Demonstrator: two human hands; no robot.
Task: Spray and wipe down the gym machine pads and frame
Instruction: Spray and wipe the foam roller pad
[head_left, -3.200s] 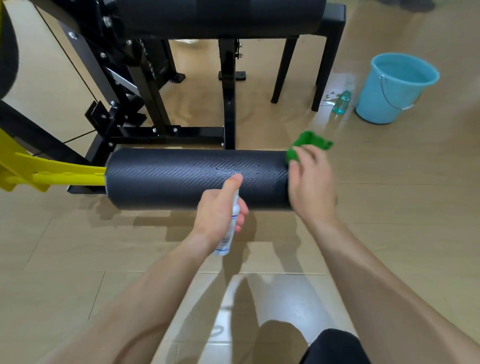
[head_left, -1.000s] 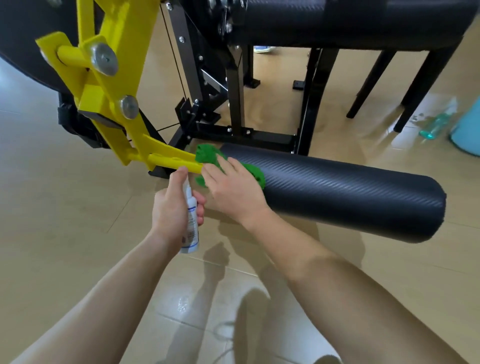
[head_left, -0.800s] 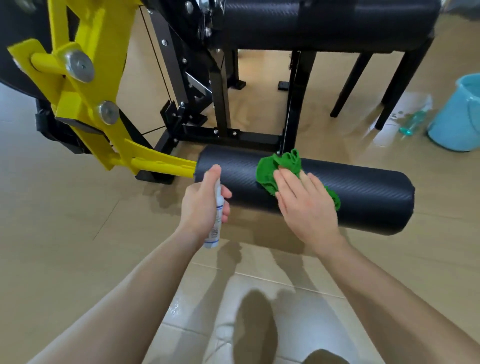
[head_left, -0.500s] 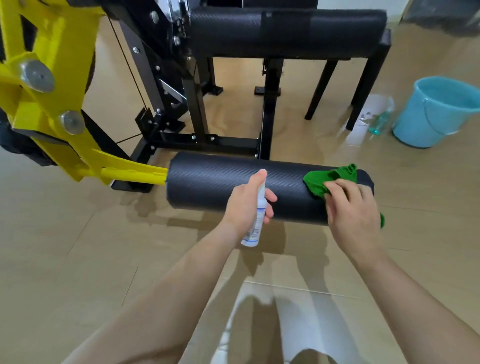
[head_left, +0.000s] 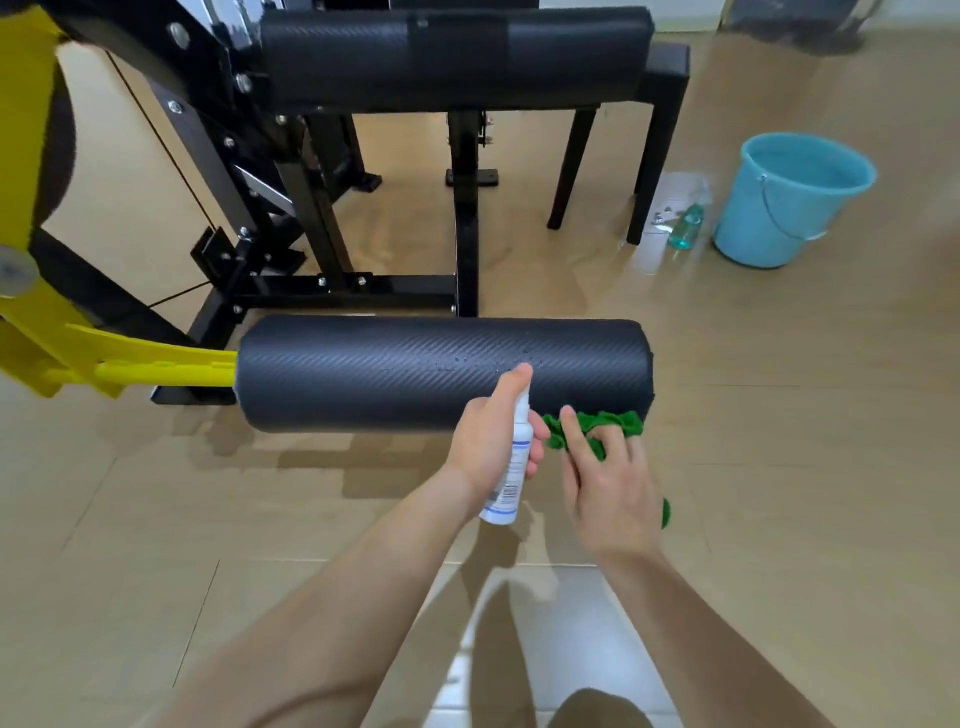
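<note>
Spray bottle (head_left: 511, 467) gripped in left hand (head_left: 488, 441), forefinger on top. Green cloth (head_left: 597, 423) clutched in right hand (head_left: 608, 488), at roller pad's (head_left: 389, 374) lower edge.

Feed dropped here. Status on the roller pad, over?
Left hand grips spray bottle, nozzle at roller pad. Right hand holds green cloth by pad's near edge. Droplets on pad. Nothing blocking.

left hand (head_left: 488, 447): grips spray bottle (head_left: 506, 493) | right hand (head_left: 608, 488): holds green cloth (head_left: 618, 423) beside roller pad (head_left: 389, 374)
</note>
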